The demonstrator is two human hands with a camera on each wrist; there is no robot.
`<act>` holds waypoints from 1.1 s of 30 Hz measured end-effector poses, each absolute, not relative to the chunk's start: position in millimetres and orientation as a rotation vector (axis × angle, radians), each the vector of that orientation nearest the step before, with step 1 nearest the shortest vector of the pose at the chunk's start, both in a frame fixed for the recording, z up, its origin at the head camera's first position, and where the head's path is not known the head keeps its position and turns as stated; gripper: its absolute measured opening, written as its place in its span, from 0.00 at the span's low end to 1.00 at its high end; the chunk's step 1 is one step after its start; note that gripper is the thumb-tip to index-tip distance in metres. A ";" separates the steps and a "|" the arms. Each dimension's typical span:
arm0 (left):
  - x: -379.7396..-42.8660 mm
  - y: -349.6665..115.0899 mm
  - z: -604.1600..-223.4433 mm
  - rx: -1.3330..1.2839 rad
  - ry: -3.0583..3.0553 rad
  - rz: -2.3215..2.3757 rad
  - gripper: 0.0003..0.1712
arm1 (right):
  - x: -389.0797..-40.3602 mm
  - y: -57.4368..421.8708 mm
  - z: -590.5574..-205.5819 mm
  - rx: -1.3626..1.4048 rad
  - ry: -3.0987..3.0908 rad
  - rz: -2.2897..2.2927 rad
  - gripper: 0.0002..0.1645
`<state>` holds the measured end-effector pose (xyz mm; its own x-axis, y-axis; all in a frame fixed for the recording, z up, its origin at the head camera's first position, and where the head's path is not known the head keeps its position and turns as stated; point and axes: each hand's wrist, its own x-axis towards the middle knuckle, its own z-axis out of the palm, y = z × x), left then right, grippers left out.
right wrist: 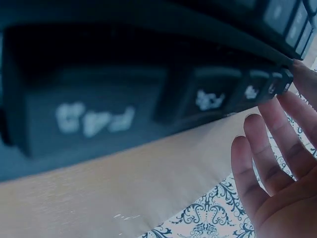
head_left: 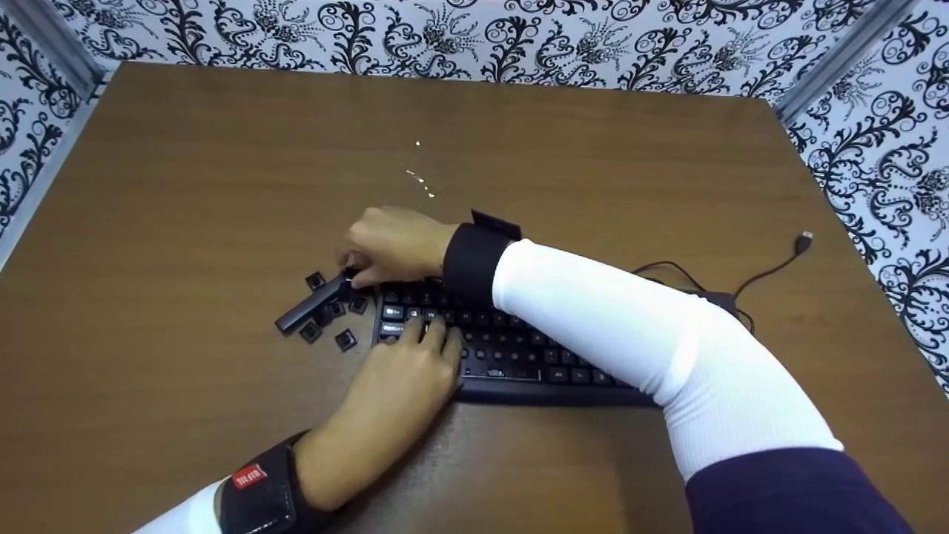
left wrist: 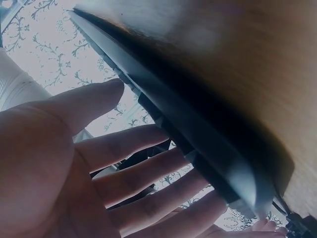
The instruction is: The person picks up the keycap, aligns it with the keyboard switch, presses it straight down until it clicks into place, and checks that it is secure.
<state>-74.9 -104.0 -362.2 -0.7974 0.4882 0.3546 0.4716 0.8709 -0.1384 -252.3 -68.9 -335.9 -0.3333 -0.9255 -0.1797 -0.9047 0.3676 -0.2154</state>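
Observation:
A black keyboard (head_left: pixel 563 393) lies on the table, with bare key posts (head_left: pixel 504 354) showing in its lower middle. Over its left end, my left hand (head_left: pixel 408 374) rests with fingers extended on the keys. In the left wrist view, those fingers (left wrist: pixel 148 171) are spread along the keyboard's edge. My right hand (head_left: pixel 404 241) reaches across to the far left corner. There, thumb and fingertips pinch the end keycap (right wrist: pixel 287 79) of the F-key row, seen in the right wrist view. Beside that corner lie a loose space bar (head_left: pixel 308 308) and several loose keycaps (head_left: pixel 345 340).
A black cable (head_left: pixel 767 273) ending in a USB plug (head_left: pixel 803 242) runs off to the right behind the keyboard. Small white specks (head_left: pixel 420 180) show on the brown table (head_left: pixel 222 170) beyond the hands. Patterned panels (head_left: pixel 445 37) border the table at the back and sides.

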 end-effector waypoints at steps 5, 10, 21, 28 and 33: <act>-73.5 -101.6 -361.1 -0.706 -2.660 0.051 0.13 | -246.8 -69.6 -335.3 -1.589 2.371 -0.111 0.21; -72.8 -98.9 -361.2 -0.703 -2.641 0.034 0.13 | -243.3 -67.7 -334.9 -1.637 2.382 -0.061 0.15; -73.9 -97.7 -359.9 -0.719 -2.666 0.044 0.22 | -245.3 -42.9 -325.3 -1.638 2.400 -0.164 0.14; -73.7 -102.5 -359.2 -0.740 -2.718 0.064 0.27 | -243.0 -14.4 -309.7 -1.614 2.465 -0.303 0.15; -73.1 -105.9 -360.2 -0.734 -2.723 0.070 0.28 | -236.3 7.0 -297.4 -1.617 2.514 -0.433 0.14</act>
<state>-73.1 -105.9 -360.2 -0.8172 0.4971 0.2917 0.4813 0.8670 -0.1290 -236.3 7.0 -297.4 -0.4215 -0.9053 0.0521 -0.8706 0.3879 -0.3027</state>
